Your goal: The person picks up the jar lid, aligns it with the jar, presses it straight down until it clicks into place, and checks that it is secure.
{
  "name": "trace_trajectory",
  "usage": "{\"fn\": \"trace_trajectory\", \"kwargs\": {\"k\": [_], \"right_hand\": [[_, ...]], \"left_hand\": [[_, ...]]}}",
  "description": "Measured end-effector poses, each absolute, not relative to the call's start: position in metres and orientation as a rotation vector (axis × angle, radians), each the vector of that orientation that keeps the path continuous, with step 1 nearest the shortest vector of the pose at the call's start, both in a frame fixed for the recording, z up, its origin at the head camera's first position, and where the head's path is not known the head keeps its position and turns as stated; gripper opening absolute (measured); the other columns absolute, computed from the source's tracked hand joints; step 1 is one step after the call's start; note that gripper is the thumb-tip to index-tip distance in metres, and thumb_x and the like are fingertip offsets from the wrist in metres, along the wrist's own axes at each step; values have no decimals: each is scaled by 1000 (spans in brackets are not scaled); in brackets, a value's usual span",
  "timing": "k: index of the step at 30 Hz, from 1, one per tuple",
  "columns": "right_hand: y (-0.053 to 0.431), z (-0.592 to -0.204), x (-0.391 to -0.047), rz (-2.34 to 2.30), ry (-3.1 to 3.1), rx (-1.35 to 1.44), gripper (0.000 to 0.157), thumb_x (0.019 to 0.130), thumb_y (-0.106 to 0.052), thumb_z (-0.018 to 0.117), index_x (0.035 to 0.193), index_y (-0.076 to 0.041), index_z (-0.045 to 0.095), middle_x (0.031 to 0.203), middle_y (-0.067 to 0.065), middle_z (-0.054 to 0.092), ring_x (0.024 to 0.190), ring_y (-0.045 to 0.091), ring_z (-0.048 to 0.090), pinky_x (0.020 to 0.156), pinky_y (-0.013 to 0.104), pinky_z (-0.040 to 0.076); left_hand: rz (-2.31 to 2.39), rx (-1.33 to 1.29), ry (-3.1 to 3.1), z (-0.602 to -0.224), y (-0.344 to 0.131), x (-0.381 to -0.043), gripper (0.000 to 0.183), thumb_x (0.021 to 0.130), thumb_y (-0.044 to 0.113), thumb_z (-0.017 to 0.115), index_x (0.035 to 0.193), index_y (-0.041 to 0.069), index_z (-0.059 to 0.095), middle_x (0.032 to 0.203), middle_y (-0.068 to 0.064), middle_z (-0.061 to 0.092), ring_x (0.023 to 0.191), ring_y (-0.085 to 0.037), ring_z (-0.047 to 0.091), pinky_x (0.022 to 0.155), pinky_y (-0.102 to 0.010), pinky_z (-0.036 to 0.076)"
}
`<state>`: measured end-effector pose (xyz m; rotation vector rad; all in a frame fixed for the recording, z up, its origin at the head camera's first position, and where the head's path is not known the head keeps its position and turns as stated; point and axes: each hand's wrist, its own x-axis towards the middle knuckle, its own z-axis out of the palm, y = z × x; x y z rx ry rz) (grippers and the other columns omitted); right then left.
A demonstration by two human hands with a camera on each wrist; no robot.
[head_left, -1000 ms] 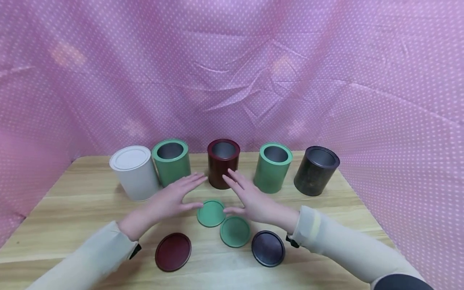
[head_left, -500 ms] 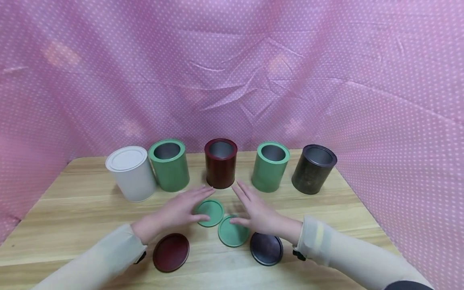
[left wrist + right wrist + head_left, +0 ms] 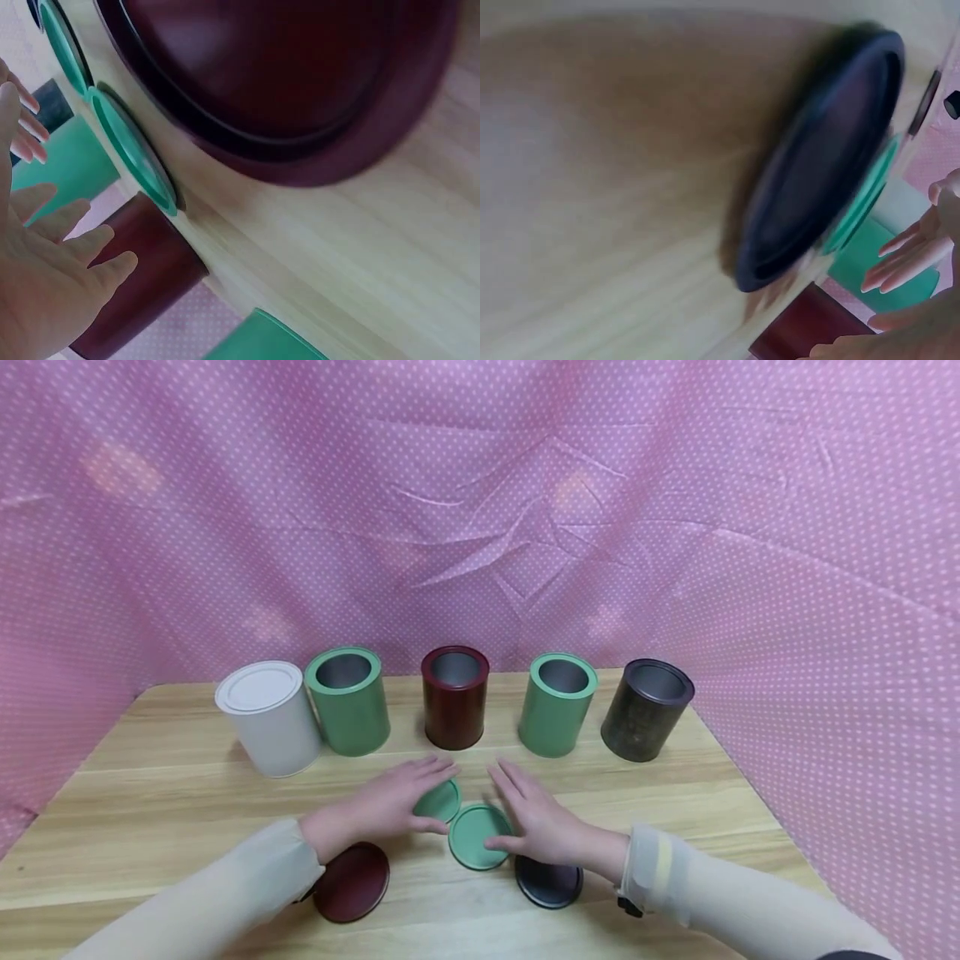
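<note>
Both hands lie flat and low over a cluster of lids on a wooden table (image 3: 150, 793), fingers straight and spread, gripping nothing. The left hand (image 3: 390, 802) covers the near edge of one green lid (image 3: 438, 799); whether the palm presses it or only hovers cannot be told. The right hand (image 3: 532, 818) sits at the right edge of a second green lid (image 3: 474, 837), thumb over its rim, with a dark purple lid (image 3: 549, 885) partly under the wrist. A maroon lid (image 3: 352, 882) lies by the left wrist, partly hidden by the sleeve.

Beyond the fingertips, five tins stand in a row: a white tin (image 3: 268, 717) with its lid on, then an open green tin (image 3: 348, 700), an open maroon tin (image 3: 454, 696), a second open green tin (image 3: 557, 702) and an open dark tin (image 3: 647, 709). Pink dotted cloth (image 3: 480, 510) hangs behind and to both sides.
</note>
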<state>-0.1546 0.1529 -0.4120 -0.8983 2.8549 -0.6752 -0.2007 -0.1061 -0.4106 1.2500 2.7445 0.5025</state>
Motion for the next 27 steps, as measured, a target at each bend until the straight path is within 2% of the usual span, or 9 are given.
{"fn": "trace_trajectory", "kwargs": {"k": [9,17,22,27], "right_hand": [[163,-419,-150,-623,2850,-855,95,82,-42,75,150,4,26,154,29,25,141,44,28,112,57,31],[167,-423,-148,-587,2797,-835,94,83,-44,74,150,2,27,155,26,24,144,42,23,114,57,27],[168,-426,-148,-569,2784,-844,93,84,-45,73,150,2,28,156,26,24,145,43,20,115,59,23],[168,-427,-147,-533,2789,-892,90,83,-46,73,147,2,33,153,27,28,143,45,24,112,62,26]], "left_hand": [[443,1243,2691,-417,-98,-202,84,82,52,70,146,6,41,152,-17,39,141,-41,33,112,-59,29],[403,1264,2663,-422,-93,-203,84,82,55,68,147,9,41,153,-15,38,142,-39,31,113,-59,27],[366,1270,2630,-422,-90,-202,82,83,57,66,146,9,42,154,-14,37,144,-35,29,114,-60,25],[339,1261,2612,-421,-89,-200,83,82,57,67,146,10,42,154,-15,37,145,-35,28,115,-59,23]]}}
